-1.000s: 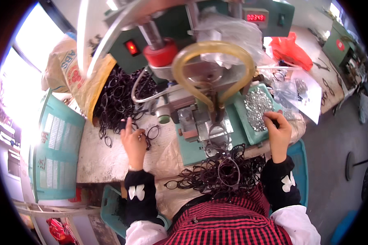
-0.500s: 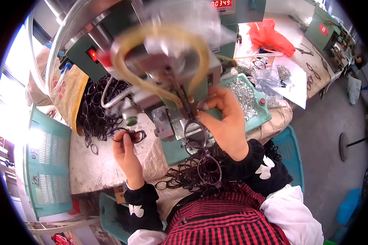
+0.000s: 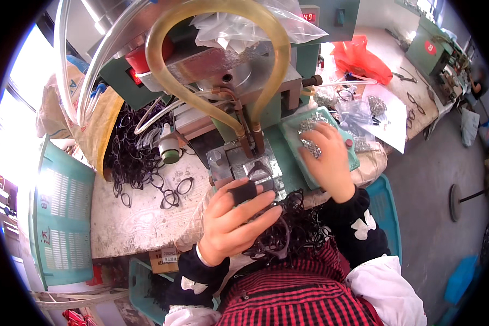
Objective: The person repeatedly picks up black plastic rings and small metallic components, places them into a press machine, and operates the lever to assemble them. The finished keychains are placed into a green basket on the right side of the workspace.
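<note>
My left hand reaches over the machine's metal fixture, its fingers long over a dark eyeglass frame; a black cover is on one finger. The thumb is hidden, but the frame appears gripped, one rim lying on the fixture beneath two dark clamp prongs. To the right, my right hand dips into a green tray of small silvery metal parts. Its fingers are curved, with a gap between fingers and thumb where parts show; none is visibly held. More dark frames pile below the fixture.
A yellow hose loops before the machine. Left of it are a heap of dark frames, loose frames, a small green-capped bottle and a teal basket. A red plastic bag lies at the back right.
My left hand has left loose frames on the table and moved right to the fixture. My right hand has let go of the frame there and moved into the parts tray.
</note>
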`<move>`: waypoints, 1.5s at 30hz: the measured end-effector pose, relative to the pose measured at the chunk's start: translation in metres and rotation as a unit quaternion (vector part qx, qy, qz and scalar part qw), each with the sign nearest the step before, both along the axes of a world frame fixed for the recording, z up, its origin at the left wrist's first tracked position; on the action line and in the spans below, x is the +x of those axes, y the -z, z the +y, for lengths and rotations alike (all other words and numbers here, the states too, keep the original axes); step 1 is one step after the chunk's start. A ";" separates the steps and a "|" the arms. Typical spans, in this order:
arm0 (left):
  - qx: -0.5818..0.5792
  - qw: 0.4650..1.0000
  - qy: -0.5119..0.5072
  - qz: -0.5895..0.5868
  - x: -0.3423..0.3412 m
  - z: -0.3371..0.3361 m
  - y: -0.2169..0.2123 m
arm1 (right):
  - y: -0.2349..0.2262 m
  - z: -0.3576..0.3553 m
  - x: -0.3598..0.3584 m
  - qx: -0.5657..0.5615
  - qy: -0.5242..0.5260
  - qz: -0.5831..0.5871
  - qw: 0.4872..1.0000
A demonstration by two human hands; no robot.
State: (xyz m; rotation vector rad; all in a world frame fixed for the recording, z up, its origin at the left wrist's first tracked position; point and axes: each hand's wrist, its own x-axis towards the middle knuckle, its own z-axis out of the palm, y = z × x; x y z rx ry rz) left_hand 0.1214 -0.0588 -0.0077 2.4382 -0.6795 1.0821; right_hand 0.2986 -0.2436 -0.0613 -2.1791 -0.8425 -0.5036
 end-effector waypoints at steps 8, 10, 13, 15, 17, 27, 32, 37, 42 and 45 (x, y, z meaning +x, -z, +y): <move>0.008 1.000 -0.027 0.005 0.000 -0.005 0.012 | 0.038 -0.014 0.018 -0.035 -0.010 -0.088 0.995; -0.009 0.999 -0.035 0.012 -0.001 -0.010 0.016 | 0.034 -0.002 0.025 -0.092 -0.085 -0.095 0.988; -0.022 0.996 -0.081 0.030 -0.023 -0.014 0.013 | 0.037 0.002 0.047 -0.126 -0.037 -0.150 0.980; 0.024 0.993 -0.115 0.015 -0.055 -0.005 0.009 | 0.030 -0.008 0.049 -0.021 -0.035 -0.076 0.996; 0.022 0.965 -0.259 -0.040 -0.097 0.018 0.002 | 0.034 -0.018 0.039 0.161 0.013 0.052 0.986; 0.103 0.838 -0.509 0.163 -0.035 0.129 0.051 | 0.005 0.006 0.009 0.225 -0.051 0.236 0.944; -0.047 0.860 -0.480 0.168 -0.056 0.159 0.129 | 0.024 -0.033 -0.002 0.213 0.010 0.199 0.957; -0.446 0.866 -0.212 0.074 -0.069 0.143 0.125 | 0.028 -0.079 -0.023 0.246 0.117 0.230 0.934; -0.709 0.675 -0.173 0.112 -0.058 0.157 0.111 | -0.019 -0.017 -0.038 0.253 -0.106 0.242 0.931; -0.742 0.626 -0.186 0.150 -0.036 0.125 0.079 | -0.041 0.028 -0.042 0.240 -0.165 0.219 0.931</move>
